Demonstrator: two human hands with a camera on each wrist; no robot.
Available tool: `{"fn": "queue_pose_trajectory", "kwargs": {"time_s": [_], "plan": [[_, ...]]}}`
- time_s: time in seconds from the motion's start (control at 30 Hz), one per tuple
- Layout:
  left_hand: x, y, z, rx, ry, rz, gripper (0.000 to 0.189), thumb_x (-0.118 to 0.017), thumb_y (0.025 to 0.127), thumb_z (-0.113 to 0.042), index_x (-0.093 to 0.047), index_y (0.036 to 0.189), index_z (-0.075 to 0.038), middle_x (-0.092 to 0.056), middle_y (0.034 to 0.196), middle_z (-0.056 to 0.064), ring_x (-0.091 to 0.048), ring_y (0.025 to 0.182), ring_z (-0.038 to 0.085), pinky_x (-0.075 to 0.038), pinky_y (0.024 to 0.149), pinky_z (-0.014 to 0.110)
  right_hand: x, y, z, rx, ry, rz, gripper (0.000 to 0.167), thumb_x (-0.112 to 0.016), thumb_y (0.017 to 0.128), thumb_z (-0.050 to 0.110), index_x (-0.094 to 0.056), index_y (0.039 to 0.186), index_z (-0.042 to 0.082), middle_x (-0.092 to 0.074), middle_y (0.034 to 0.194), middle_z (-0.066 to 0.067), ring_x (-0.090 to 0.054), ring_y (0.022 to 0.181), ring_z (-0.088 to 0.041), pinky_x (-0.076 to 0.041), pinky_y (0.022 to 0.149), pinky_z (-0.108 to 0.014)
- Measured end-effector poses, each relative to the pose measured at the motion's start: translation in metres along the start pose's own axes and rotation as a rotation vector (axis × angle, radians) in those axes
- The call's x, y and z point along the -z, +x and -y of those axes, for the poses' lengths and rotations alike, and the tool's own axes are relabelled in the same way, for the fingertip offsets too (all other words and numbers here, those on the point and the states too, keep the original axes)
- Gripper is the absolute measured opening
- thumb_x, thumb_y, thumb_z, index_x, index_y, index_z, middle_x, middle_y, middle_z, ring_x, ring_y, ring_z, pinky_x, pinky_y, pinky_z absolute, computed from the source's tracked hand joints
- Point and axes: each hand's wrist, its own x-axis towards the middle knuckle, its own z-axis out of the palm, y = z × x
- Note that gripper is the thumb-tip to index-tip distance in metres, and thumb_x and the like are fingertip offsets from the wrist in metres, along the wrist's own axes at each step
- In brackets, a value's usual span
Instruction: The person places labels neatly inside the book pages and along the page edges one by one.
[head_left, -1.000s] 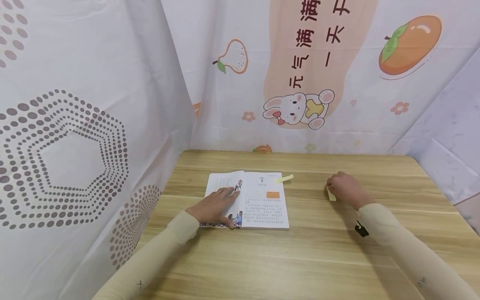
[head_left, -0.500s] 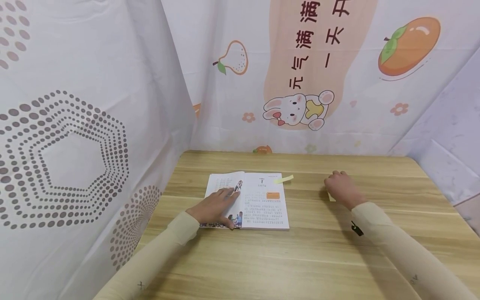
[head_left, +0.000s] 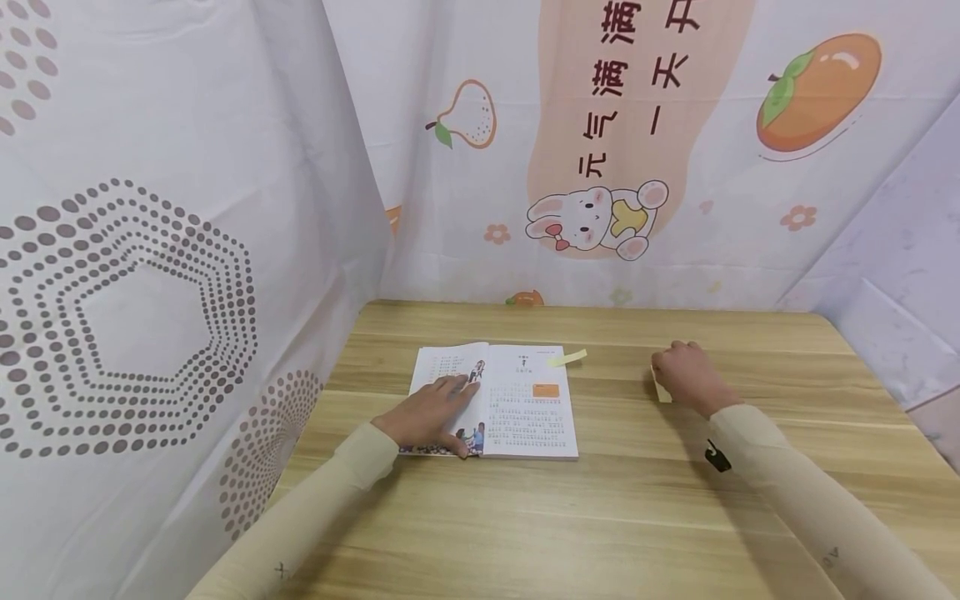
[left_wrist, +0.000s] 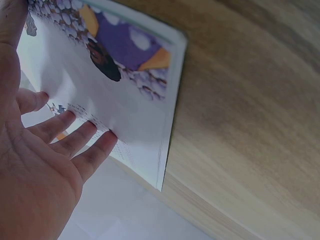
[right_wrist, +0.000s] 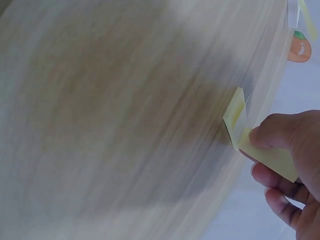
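Note:
An open book (head_left: 528,421) with printed text and colour pictures lies on the wooden table. My left hand (head_left: 431,410) rests flat on its left page, fingers spread; the left wrist view shows the fingertips touching the paper (left_wrist: 135,117). A yellow sticky strip (head_left: 573,357) sticks out past the top right edge of the right page. To the right of the book, my right hand (head_left: 690,379) pinches yellow sticky notes (right_wrist: 272,159) between thumb and fingers. A folded yellow leaf (right_wrist: 234,117) stands out beyond the thumb; whether it is joined to the held notes I cannot tell.
The wooden table (head_left: 525,525) reaches a printed curtain (head_left: 465,208) at the back, with another curtain (head_left: 165,317) along the left side. A small black tag (head_left: 717,456) is by the right sleeve.
My right hand shifted slightly left, then back a little to the right, with the yellow sticky notes showing more again. The left hand and the book have stayed put.

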Motion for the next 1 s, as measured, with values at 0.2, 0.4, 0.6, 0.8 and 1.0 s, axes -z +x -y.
{"fn": "queue_pose_trajectory", "kwargs": {"time_s": [0.2,0.4,0.6,0.8,1.0], "plan": [[0.003,0.0,-0.001,-0.016,0.006,-0.015,0.118,-0.071,0.076,-0.073,-0.031,0.159,0.0,-0.037,0.158,0.025,-0.039,0.143,0.04,-0.039,0.114,0.051,0.0,-0.001,-0.005,-0.037,0.095,-0.024,0.009,-0.071,0.093,0.003,-0.071,0.083,0.002,-0.066,0.073,-0.006,-0.059,0.068,-0.028,-0.05,0.068,-0.051],[0.006,0.0,-0.001,-0.012,0.003,-0.007,0.118,-0.07,0.077,-0.073,-0.031,0.16,0.0,-0.036,0.158,0.025,-0.039,0.143,0.041,-0.038,0.115,0.051,0.005,-0.002,-0.007,-0.071,0.194,-0.048,0.006,-0.071,0.091,0.002,-0.071,0.085,0.0,-0.066,0.075,-0.008,-0.062,0.07,-0.028,-0.055,0.066,-0.048],[0.004,0.001,-0.001,-0.009,0.007,-0.007,0.118,-0.07,0.077,-0.073,-0.03,0.16,0.0,-0.036,0.158,0.025,-0.039,0.143,0.041,-0.038,0.115,0.051,0.008,-0.002,-0.01,-0.118,0.273,-0.045,0.01,-0.068,0.088,-0.002,-0.069,0.081,0.004,-0.066,0.075,-0.006,-0.062,0.07,-0.026,-0.053,0.064,-0.046],[0.003,0.001,-0.001,-0.013,0.002,-0.008,0.118,-0.071,0.076,-0.073,-0.031,0.16,0.0,-0.036,0.158,0.025,-0.039,0.143,0.042,-0.038,0.115,0.051,0.001,-0.003,-0.016,-0.188,0.353,-0.041,0.009,-0.064,0.087,0.0,-0.072,0.086,0.001,-0.073,0.085,-0.014,-0.068,0.079,-0.034,-0.055,0.071,-0.053],[0.001,0.001,-0.001,-0.007,-0.004,0.002,0.118,-0.07,0.076,-0.073,-0.03,0.16,0.0,-0.035,0.159,0.024,-0.038,0.144,0.041,-0.038,0.115,0.051,-0.004,-0.007,-0.019,-0.225,0.417,-0.068,0.009,-0.065,0.09,0.003,-0.074,0.089,0.001,-0.075,0.088,-0.014,-0.069,0.084,-0.038,-0.054,0.078,-0.056]]}}
